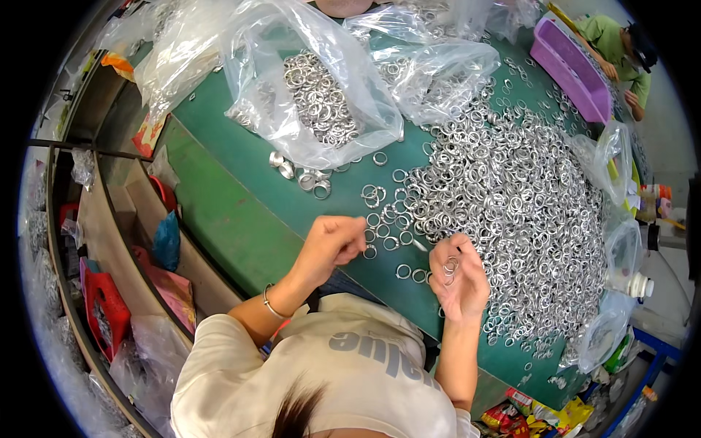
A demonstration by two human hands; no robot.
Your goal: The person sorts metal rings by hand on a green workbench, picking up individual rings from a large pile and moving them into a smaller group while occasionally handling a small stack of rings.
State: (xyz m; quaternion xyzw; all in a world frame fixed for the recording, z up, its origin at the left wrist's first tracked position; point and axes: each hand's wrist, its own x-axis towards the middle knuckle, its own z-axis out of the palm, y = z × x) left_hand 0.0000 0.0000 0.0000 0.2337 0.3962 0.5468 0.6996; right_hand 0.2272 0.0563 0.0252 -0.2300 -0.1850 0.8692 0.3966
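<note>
Heap of silvery rings covers the R part of the green counter, spreading to its R edge & near R corner; prob. there b/c it's w/in easy R-hand reach. R hand is palm-up at the heap's near L side, grip loosely closed on a couple of held rings, fingers curled up, likely so they don't slip out. L hand hovers by the counter's near edge, fingers bent in, tips just beside some loose rings; can't tell if that grip is clamped on sth or just together. Loose rings lie thinly b/w the hands at the heap's L fringe, maybe spread so singles show clearly. Toward the far edge, clear bag has its mouth gaping, rings visible inside; open like that prob. for quick access. Thicker rings sit just in front, seemingly a diff. type kept apart. 2nd bag, also w/ rings, lies to its R. Purple bin stands at the far R corner nr a co-worker, presumably handy for both sides.
</note>
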